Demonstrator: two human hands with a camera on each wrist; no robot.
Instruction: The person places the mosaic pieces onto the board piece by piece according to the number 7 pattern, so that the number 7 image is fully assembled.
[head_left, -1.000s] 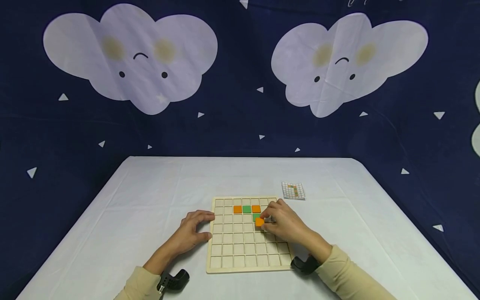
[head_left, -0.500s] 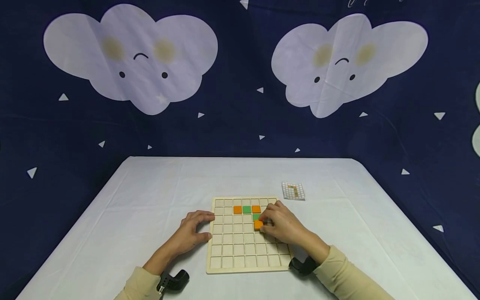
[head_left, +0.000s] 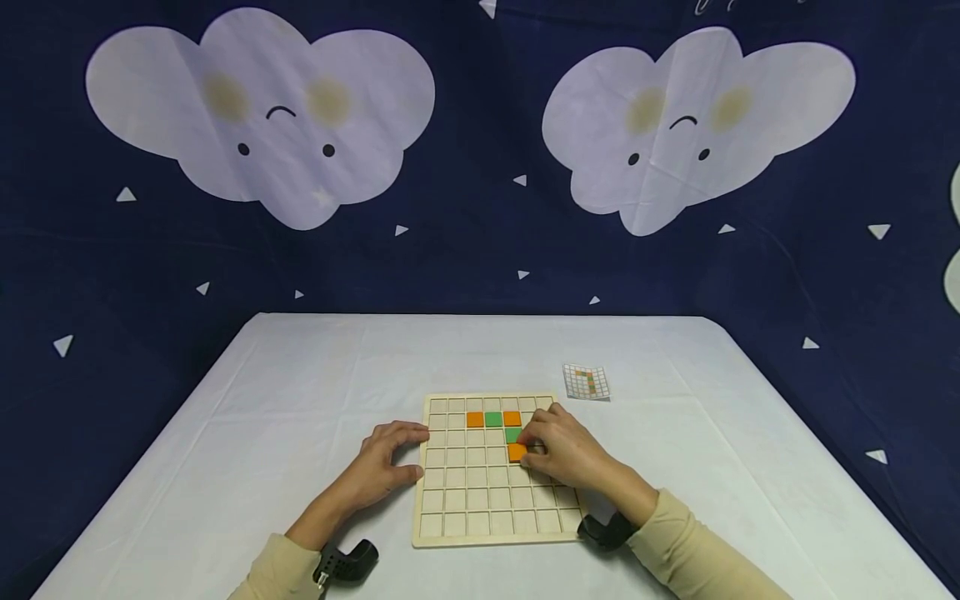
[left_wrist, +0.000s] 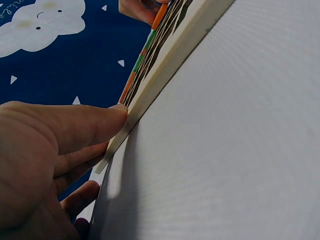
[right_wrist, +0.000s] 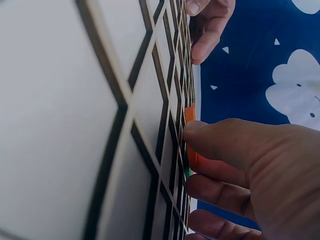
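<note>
A pale wooden grid board [head_left: 467, 500] lies on the table. In its upper part, orange and green square tiles form a row of three, with a green tile [head_left: 513, 435] below the right end. Directly under that one, an orange tile [head_left: 517, 452] sits at its cell, pinched at its right side by thumb and fingers of my right hand [head_left: 567, 446]. The right wrist view shows the thumb against this tile's edge [right_wrist: 190, 114]. My left hand [head_left: 380, 468] rests at the board's left edge, thumb and fingertips touching it, fingers fairly straight.
A small card [head_left: 587, 382] printed with a coloured grid pattern lies beyond the board's top right corner. White cloth [head_left: 337, 358] covers the table. A dark blue curtain [head_left: 480, 275] with clouds hangs behind it.
My right hand has brought the orange tile slightly toward me and down onto the cell below the green tile. My left hand has stayed at the board's edge.
</note>
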